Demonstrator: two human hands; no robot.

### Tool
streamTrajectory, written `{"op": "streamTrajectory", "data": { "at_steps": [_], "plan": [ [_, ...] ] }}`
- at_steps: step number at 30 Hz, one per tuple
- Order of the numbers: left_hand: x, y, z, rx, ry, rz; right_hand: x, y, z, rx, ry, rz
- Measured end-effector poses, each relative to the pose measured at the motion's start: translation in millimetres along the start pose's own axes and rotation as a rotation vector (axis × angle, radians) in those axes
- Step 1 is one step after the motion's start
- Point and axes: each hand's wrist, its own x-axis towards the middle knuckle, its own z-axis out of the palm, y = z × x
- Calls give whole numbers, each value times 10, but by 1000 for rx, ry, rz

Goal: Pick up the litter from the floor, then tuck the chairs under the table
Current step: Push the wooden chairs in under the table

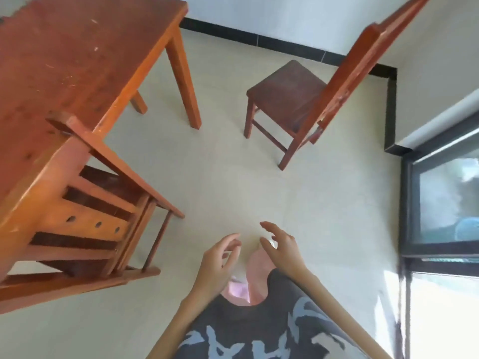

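**Both hands free above the floor, one chair tucked, one standing out**

At the far left a reddish wooden table (77, 60) fills the upper corner, its top scuffed with pale marks; against its near edge a slatted wooden chair (85, 216) is pushed in, its backrest meeting the table edge and its seat under the top; further right, the pale tiled floor (220, 164) runs bare through the middle of the view; low in the centre the left hand (220, 263) hovers with fingers loosely curled and apart, holding nothing; just beside it the right hand (282, 250) hangs with fingers spread and bent, also gripping nothing; beneath them show pink footwear (248, 283) and a dark printed shirt (259, 332); whether any litter lies under the hands cannot be told; up to the right a second, darker-seated chair (290, 99) stands well apart from the table, its back toward the wall; at the far right edge a dark-framed glass door (440, 203) meets the black skirting.
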Motion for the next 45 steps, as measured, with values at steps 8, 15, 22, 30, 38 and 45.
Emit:
{"op": "streamTrajectory", "data": {
  "at_steps": [8,15,22,30,38,45],
  "plan": [
    [419,392,677,84,-251,74,-434,776,-642,130,246,236],
    [1150,1041,1492,95,-301,131,-517,1482,-1523,310,387,372],
    [1641,1640,2274,85,-349,173,-371,2040,-2339,399,501,459],
    [2715,2294,2968,144,-387,207,537,2410,-3231,346,436,421],
    [4048,3205,3489,254,-439,217,1868,2330,-4832,259,500,270],
    [4673,3810,3566,210,-299,218,2971,1947,-5812,137,381,72]
  ]
}}
